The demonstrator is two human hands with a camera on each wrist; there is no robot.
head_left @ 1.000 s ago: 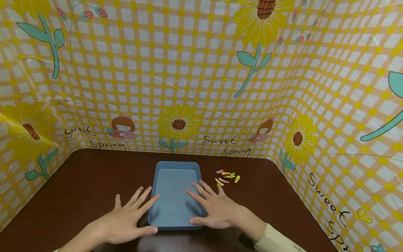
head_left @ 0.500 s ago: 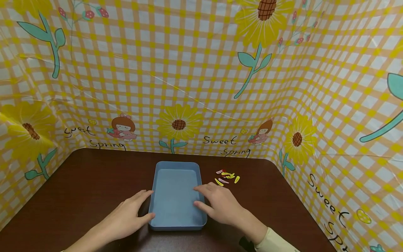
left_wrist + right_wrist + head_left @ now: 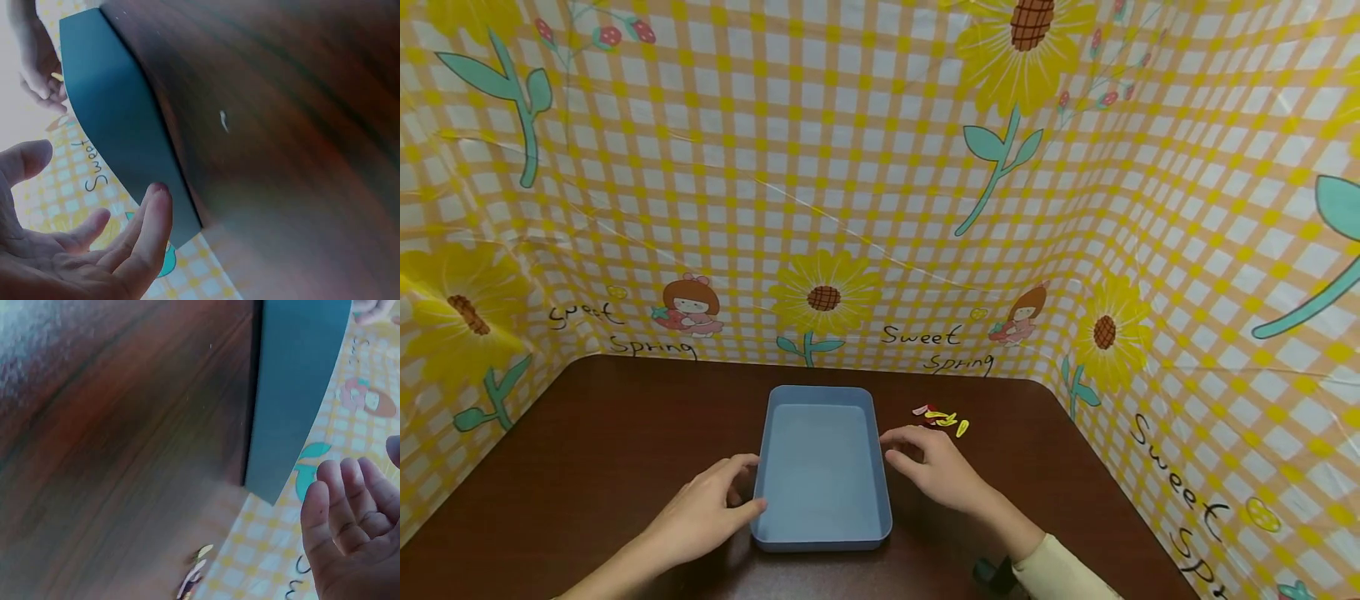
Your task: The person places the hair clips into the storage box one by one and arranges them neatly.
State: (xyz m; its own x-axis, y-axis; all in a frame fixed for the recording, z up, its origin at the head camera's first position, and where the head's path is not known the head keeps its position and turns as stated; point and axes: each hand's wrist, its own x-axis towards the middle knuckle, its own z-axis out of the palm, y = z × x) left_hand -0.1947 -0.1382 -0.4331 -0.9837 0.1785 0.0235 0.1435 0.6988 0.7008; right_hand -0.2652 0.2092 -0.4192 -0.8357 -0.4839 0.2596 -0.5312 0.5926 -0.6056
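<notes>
A shallow blue rectangular tray [image 3: 822,475] lies on the dark table with nothing in it. At its left side is my left hand [image 3: 703,510], fingers loosely bent and thumb close to the rim; whether it touches cannot be told. My right hand [image 3: 942,473] hovers by the right rim, holding nothing, with relaxed fingers. Just beyond it lies a small pile of snap hair clips [image 3: 942,417], yellow, pink and red, partly hidden by that hand. Both wrist views show the tray's outer wall [image 3: 112,94] and spread, bare fingers [image 3: 317,515].
A dark brown wooden table [image 3: 625,433] surrounds the tray. Checked cloth [image 3: 865,208] with sunflowers hangs along the back and both sides, meeting the table edges. A dark object [image 3: 992,575] shows below the right wrist, by the light sleeve [image 3: 1060,571].
My hands were spread over the tray's sides a second ago. Their fingers have relaxed and drawn in, and the right hand has moved right, off the tray toward the hair clips.
</notes>
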